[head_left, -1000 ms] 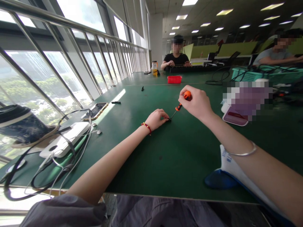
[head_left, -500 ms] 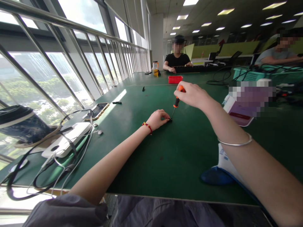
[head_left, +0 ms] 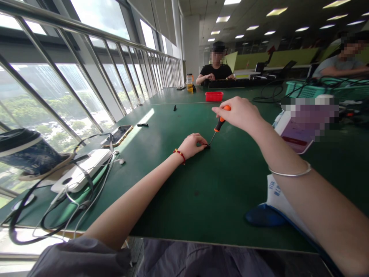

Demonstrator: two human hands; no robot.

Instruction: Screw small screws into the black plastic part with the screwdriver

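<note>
On the green tabletop [head_left: 184, 200], my left hand [head_left: 192, 147] pinches a small black part [head_left: 207, 146] between thumb and fingers; its exact kind is too small to make out. My right hand [head_left: 240, 112] grips the orange and black handle of a screwdriver [head_left: 220, 122]. The screwdriver leans to the right, and its metal shaft runs down to the small black part, where the tip appears to touch it. Two other small black pieces lie farther off: one [head_left: 142, 125] left of my left hand, one [head_left: 174, 108] toward the back.
At left are a phone [head_left: 117, 136], a white power strip [head_left: 82, 171] with cables and a cup [head_left: 27, 154]. A red tray [head_left: 214, 96] stands ahead, before a person [head_left: 217, 71]. Rightward are a pink-screened device [head_left: 302, 127], a teal basket [head_left: 305, 89] and a blue-white packet [head_left: 265, 214].
My right hand has shifted slightly right, tilting the screwdriver handle farther right while its tip stays at the black part. My left hand has not moved. The person opposite has raised a hand.
</note>
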